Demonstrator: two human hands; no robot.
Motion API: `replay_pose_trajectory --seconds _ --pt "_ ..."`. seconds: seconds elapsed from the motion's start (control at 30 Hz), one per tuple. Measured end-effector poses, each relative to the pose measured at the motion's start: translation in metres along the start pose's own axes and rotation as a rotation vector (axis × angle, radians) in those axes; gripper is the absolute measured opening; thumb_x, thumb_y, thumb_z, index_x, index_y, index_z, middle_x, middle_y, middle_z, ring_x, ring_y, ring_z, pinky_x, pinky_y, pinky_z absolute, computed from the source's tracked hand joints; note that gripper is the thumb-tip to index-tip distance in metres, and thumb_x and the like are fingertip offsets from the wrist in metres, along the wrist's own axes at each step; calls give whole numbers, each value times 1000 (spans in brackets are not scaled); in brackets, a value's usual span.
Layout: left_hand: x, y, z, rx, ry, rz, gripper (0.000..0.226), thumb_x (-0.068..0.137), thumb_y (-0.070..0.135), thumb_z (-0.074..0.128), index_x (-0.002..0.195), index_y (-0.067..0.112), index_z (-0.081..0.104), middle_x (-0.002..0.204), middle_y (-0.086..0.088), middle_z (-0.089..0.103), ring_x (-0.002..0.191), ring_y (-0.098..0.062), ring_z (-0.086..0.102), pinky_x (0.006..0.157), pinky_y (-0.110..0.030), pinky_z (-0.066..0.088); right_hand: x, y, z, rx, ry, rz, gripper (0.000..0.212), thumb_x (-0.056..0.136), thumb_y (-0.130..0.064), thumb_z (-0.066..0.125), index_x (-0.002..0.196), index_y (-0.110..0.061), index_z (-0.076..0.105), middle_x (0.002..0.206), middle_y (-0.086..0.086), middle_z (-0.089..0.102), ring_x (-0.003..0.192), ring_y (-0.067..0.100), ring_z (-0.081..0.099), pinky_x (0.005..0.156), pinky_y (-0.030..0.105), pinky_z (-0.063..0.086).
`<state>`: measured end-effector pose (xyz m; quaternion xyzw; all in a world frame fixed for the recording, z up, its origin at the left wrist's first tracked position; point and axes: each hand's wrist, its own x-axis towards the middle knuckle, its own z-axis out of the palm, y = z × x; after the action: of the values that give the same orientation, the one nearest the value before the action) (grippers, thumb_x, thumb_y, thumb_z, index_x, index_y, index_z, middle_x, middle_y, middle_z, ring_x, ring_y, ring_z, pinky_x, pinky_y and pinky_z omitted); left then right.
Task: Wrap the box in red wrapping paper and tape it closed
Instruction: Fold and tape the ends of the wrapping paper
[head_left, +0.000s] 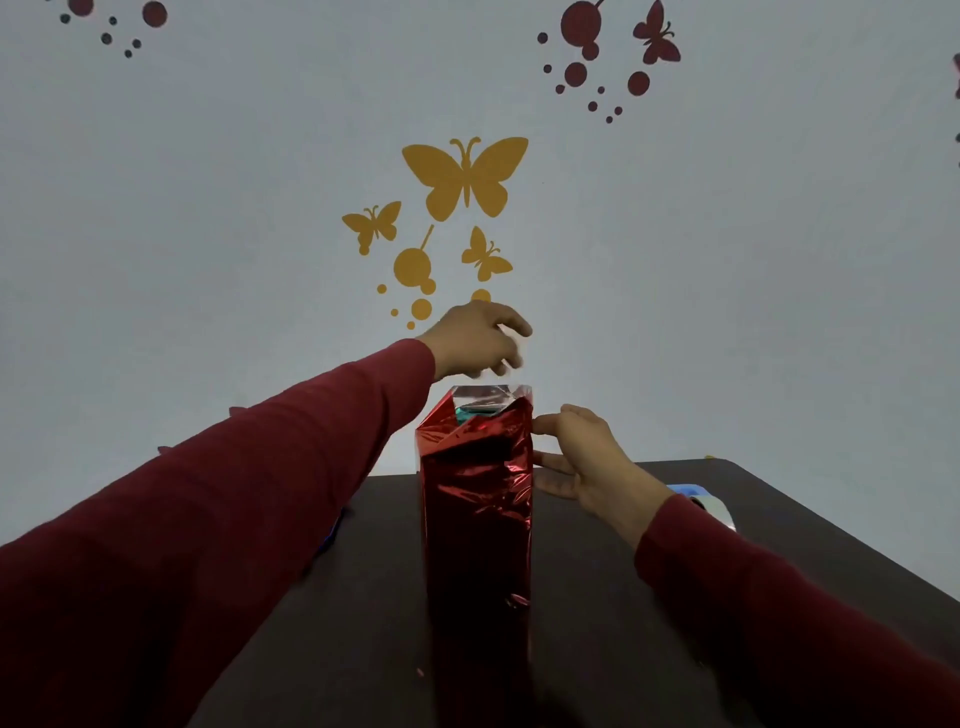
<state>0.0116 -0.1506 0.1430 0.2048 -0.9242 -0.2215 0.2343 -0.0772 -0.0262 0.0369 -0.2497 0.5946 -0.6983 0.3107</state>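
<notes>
No brand, label or writing could be read anywhere in the view. The box (470, 413) stood upright on the dark table (779, 545), near the middle, sheathed in shiny red wrapping paper (475, 499) whose top end stood open — the silver inner side of the paper showed at the rim, and a small patch of teal from the box was visible inside.

The left hand (475, 340) hovered just above the open top, fingers loosely curled and blurred, clear of the paper and holding nothing that could be made out. The right hand (584, 457) rested against the right side of the wrapped box, its straight fingers touching the paper near the upper edge without curling round it. Both arms wore dark red sleeves (249, 499).

Behind the right wrist, a roll of tape (714, 512) lay on the table beside something blue (685, 490) — both partly hidden by the arm. A blue edge also peeked out under the left sleeve. On the pale wall (208, 234) behind were yellow butterfly decals (466, 176), with dark red ones higher up.
</notes>
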Motion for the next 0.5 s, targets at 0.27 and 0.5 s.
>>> replay_pose_trajectory --seconds 0.27,0.5 --pt "19 -13 5 388 -257 154 43 86 0 68 112 33 78 104 14 75 101 -5 69 87 -29 56 6 3 -1 -24 -21 -19 72 96 -8 63 159 -24 31 114 -4 65 94 17 72 63 34 58" --pt "6 -19 -19 225 12 224 14 91 23 76 104 25 80 101 11 76 90 4 65 80 -19 50 8 0 -5 -34 -26 -18 70 94 -6 63 156 -22 35 124 -2 62 106 21 69 54 31 55"
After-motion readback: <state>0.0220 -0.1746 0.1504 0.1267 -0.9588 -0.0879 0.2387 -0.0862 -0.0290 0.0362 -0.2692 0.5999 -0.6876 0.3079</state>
